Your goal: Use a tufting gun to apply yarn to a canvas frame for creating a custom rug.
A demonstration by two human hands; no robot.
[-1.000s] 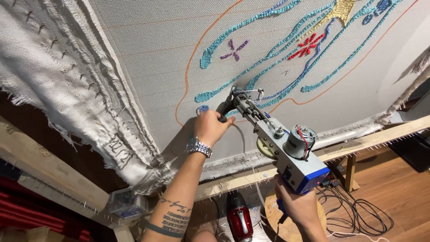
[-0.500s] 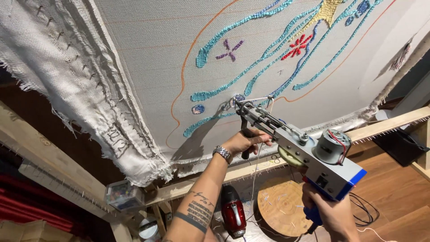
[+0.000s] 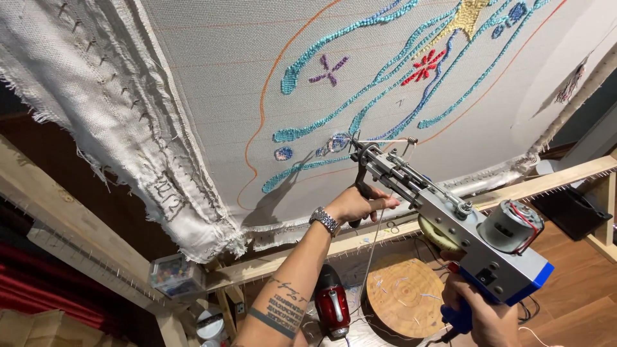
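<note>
Since a moment ago my tufting gun [image 3: 443, 218] has slid down and to the right along the cloth, and my left hand [image 3: 358, 204] has shifted from the cloth onto the gun's front handle. Now the needle tip sits against the stretched backing cloth [image 3: 225, 77], just beside the lower end of a teal yarn line [image 3: 302, 168] and a small blue tufted patch [image 3: 337, 142].

My left hand is closed around the dark front handle under the needle bar, a metal wristwatch [image 3: 325, 221] on that wrist. My right hand [image 3: 483, 316] is wrapped around the blue rear grip at the bottom edge of the view, fingers curled shut on it. The gun's grey body tilts up toward the cloth, its motor at the back end.

An orange drawn outline [image 3: 263, 109] curves past the left of the needle; between it and the frayed, folded cloth edge [image 3: 128, 148] on the left the weave is bare. The lower cloth edge is tacked along a wooden frame rail [image 3: 546, 183] set with small nails, near below the gun.

Under the frame, a clear plastic box of coloured bits [image 3: 175, 275] rests on the lower left rail. Below my forearm lies a red and black power tool [image 3: 331, 308], just beside a round wooden stool top [image 3: 402, 303] strewn with yarn scraps.
</note>
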